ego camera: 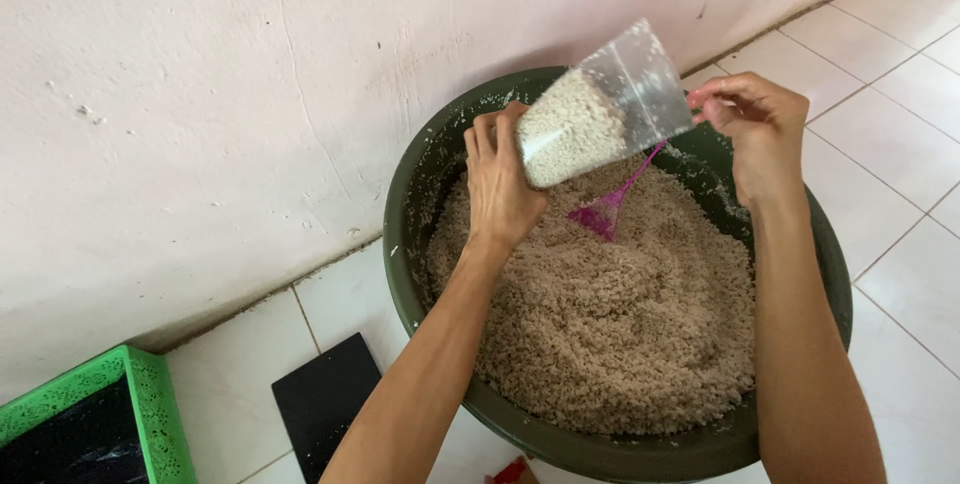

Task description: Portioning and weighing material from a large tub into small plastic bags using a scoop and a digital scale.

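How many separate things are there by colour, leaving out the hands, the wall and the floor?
Green: 2, the round basin and the mesh basket
Pink: 1, the scoop
Clear: 1, the plastic bag partly filled with grain
Black: 1, the flat slab
Total: 5

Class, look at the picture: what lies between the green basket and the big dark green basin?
In the head view, a flat black rectangular slab lies on the white tiled floor between the green basket and the basin.
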